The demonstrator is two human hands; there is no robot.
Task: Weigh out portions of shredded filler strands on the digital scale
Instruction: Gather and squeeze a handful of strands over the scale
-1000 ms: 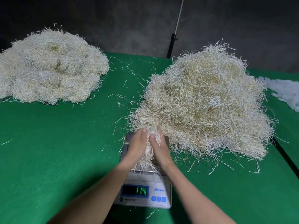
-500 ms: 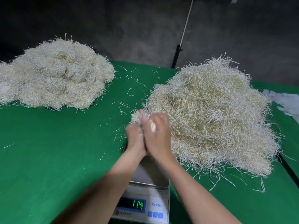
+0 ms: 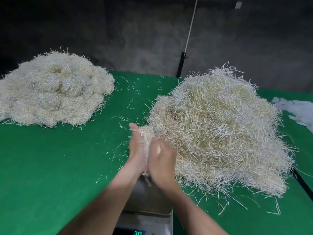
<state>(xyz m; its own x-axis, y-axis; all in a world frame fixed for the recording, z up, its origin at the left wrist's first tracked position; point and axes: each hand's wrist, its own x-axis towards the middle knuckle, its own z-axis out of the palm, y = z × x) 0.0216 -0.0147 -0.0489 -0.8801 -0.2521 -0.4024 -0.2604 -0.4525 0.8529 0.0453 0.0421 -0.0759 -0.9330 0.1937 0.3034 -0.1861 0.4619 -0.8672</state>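
Green felt table (image 3: pixel 50 167) against a dark wall (image 3: pixel 118 31), head view. Both hands are up off the scale. The left hand (image 3: pixel 137 150) and right hand (image 3: pixel 162 160) press palm to palm around one portion of strands (image 3: pixel 148 133), fingers curled in on it. A tuft sticks out the top by the left thumb and a few tails hang below the wrists. The portion is in the air just above the far end of the scale (image 3: pixel 147 197) pan, right at the near-left edge of the big loose heap (image 3: pixel 220 133). Pan looks bare. The display (image 3: pixel 138 232) is cut by the frame edge, green digits lit but not readable (don't trust a number from here). Well apart at far left lies a second pile (image 3: pixel 54 89) of rounder wads; white scraps (image 3: pixel 298 111) at the right edge.

Step in hand, my read: compacting the weighed portion into a wad before it goes to the left pile. To do it well:
- Squeeze evenly from both sides.
- Tuck in the top tuft and dangling tails so nothing sheds on the pan or snags the heap beside it.
- Lift clear of the heap before swinging left.

Risk: stray strands dropping on the pan would skew the next reading.
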